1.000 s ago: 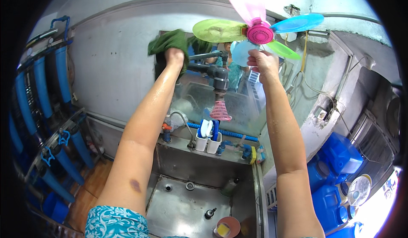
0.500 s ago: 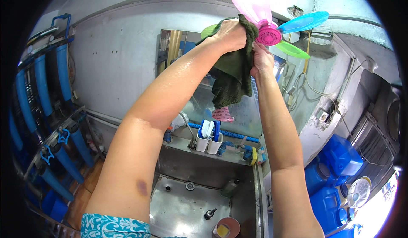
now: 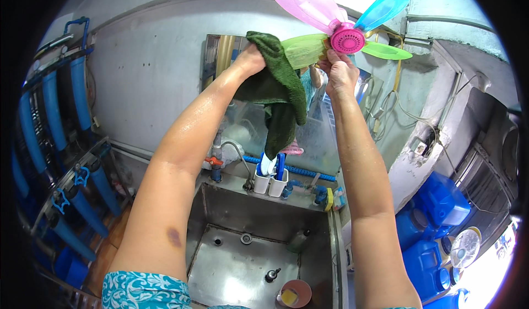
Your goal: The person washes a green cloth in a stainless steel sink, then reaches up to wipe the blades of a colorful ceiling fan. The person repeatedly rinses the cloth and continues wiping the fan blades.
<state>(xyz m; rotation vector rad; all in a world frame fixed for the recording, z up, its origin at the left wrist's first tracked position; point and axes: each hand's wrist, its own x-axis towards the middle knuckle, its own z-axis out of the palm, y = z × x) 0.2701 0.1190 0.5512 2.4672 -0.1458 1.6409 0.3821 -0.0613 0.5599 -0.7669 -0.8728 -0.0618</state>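
Left hand (image 3: 252, 61) grips green cloth (image 3: 280, 86), right hand (image 3: 341, 74) colourful fan (image 3: 348, 38), above a steel sink (image 3: 231, 270) beside pale wall (image 3: 146, 97)

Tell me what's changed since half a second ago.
The left hand moved left with the green cloth, from beside the pink fan hub to the outer end of the lime blade. The pink blade swung left, the blue blade upward. The right hand stayed near the hub; the sink looks unchanged.
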